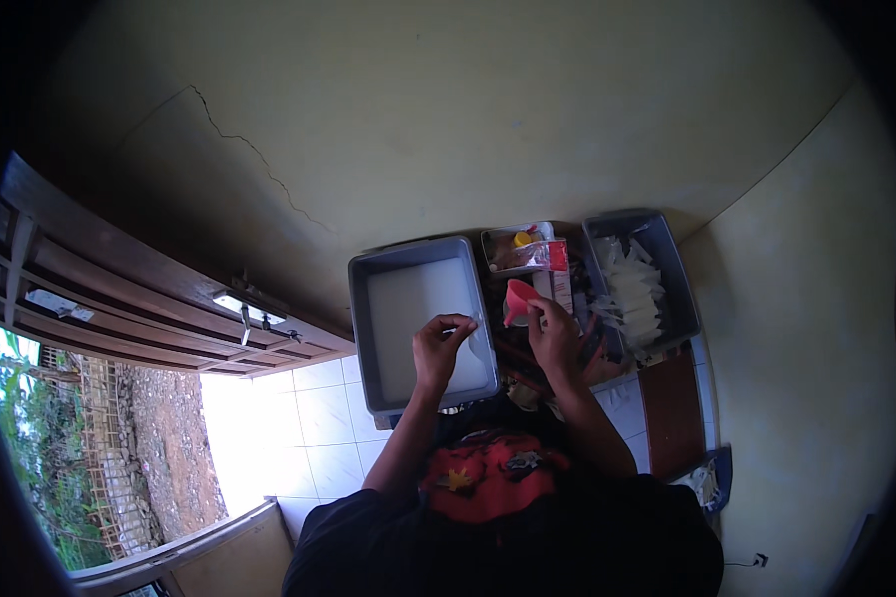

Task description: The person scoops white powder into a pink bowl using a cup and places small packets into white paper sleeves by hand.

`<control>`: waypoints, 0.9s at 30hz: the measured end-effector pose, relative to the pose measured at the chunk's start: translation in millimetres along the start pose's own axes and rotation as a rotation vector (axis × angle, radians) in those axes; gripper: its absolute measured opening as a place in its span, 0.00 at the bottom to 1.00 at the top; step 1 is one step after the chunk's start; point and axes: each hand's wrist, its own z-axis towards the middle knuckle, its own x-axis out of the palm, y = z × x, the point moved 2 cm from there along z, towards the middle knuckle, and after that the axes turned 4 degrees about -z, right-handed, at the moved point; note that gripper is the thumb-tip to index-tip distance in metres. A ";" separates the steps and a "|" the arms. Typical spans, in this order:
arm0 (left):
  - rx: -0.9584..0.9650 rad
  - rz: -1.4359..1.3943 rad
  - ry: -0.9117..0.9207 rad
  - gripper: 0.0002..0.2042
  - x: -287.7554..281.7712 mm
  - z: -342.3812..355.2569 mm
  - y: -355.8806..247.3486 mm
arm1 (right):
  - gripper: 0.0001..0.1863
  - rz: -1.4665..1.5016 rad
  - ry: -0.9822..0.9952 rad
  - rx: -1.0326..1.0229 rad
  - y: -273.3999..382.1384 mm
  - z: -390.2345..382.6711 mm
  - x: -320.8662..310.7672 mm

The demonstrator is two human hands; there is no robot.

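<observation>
My right hand (555,340) grips a pink funnel (519,297) by its side, with the wide mouth tilted up. To its left, my left hand (440,350) is closed in a pinch over the right part of a grey tub (356,316). Something thin and clear seems to show at those fingertips, too faint to name. White contents (413,298) cover the bottom of the tub; whether powder or liquid, I cannot tell.
A second grey tub (679,289) at right holds several clear packets with white contents (632,298). Between the tubs stands a small container (488,261) with a yellow-capped item (523,239). A wooden door (149,289) stands open at left, beside white floor tiles (324,416).
</observation>
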 end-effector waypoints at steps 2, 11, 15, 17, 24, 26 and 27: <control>-0.011 -0.030 0.016 0.08 -4.3 0.2 -5.3 | 0.06 0.006 -0.038 -0.023 32.6 10.1 -27.6; -0.001 -0.075 0.033 0.08 -22.2 -7.0 -15.7 | 0.11 0.199 -0.137 -0.226 113.6 21.7 -55.1; 0.060 -0.013 0.046 0.08 -26.0 -11.7 -13.1 | 0.11 0.232 -0.094 -0.269 119.2 17.5 -44.6; 0.078 -0.017 0.065 0.09 -30.9 -12.7 -9.8 | 0.10 0.231 -0.093 -0.293 121.4 15.6 -42.3; 0.279 0.299 0.089 0.14 -34.6 -23.9 -19.4 | 0.09 0.263 0.109 -0.365 122.1 18.3 -34.7; 0.316 0.269 0.043 0.18 -31.6 -27.8 -17.5 | 0.09 0.272 0.153 -0.387 124.5 20.3 -34.1; 0.347 0.240 0.004 0.22 -29.6 -30.6 -15.9 | 0.08 0.285 0.180 -0.387 123.0 17.0 -32.2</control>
